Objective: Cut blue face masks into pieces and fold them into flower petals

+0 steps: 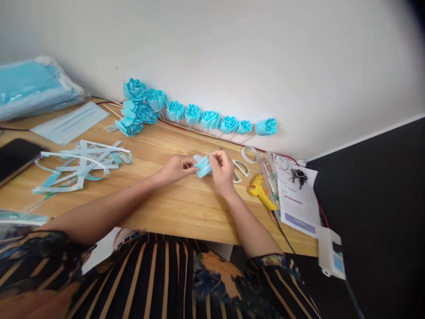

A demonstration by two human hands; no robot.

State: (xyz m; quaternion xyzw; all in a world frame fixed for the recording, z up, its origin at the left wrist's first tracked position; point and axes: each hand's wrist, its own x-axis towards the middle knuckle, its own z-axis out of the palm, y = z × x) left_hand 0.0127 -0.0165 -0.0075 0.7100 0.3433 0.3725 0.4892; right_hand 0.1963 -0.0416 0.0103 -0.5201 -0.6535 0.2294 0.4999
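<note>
A small piece of folded light-blue mask fabric is held between my two hands above the middle of the wooden table. My left hand pinches its left edge between thumb and fingers. On the other side, my right hand has its fingers closed on the right part, which they partly hide. White-handled scissors lie just right of my right hand, their blades out of sight. Farther right is a yellow glue gun.
Blue fabric flowers on sticks line the wall. Cut mask strips, a flat mask, a phone and a bagged mask stack are left. Tape, keys on printed paper and a white power strip are right.
</note>
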